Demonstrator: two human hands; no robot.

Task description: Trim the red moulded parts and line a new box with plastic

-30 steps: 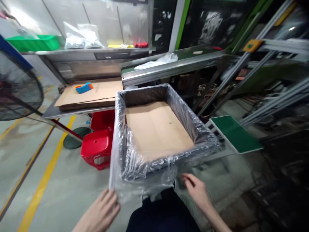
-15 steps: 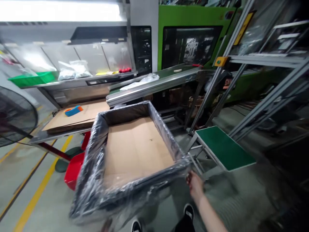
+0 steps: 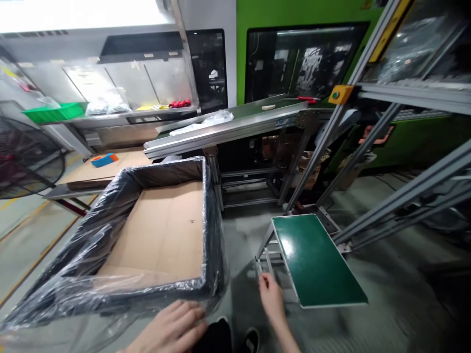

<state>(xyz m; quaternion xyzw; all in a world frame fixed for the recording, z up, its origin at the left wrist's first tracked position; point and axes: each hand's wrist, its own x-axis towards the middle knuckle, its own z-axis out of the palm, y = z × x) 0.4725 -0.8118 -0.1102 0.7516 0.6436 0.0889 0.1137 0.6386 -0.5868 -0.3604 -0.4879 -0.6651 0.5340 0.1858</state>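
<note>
A large black crate point(image 3: 211, 220) lined with a clear plastic bag stands low in front of me, a sheet of brown cardboard point(image 3: 162, 235) lying flat in its bottom. My left hand point(image 3: 172, 328) lies flat on the plastic hanging over the crate's near rim, fingers spread. My right hand point(image 3: 271, 300) hovers apart from the crate, near the front left corner of a small green-topped platform point(image 3: 316, 260), holding nothing. My black shoes point(image 3: 250, 339) show between the hands.
A sloped conveyor point(image 3: 228, 128) with a clear bag on it runs behind the crate. Beyond stands a green machine point(image 3: 305, 54). A table with cardboard sheets point(image 3: 110, 169) and a blue tool lies at left, beside a floor fan point(image 3: 25, 157). Aluminium frame rails point(image 3: 405, 186) cross the right side.
The view has swung right and the crate now sits further left. My right hand has left the crate's corner and moved toward the green platform. My left hand has come onto the near rim.
</note>
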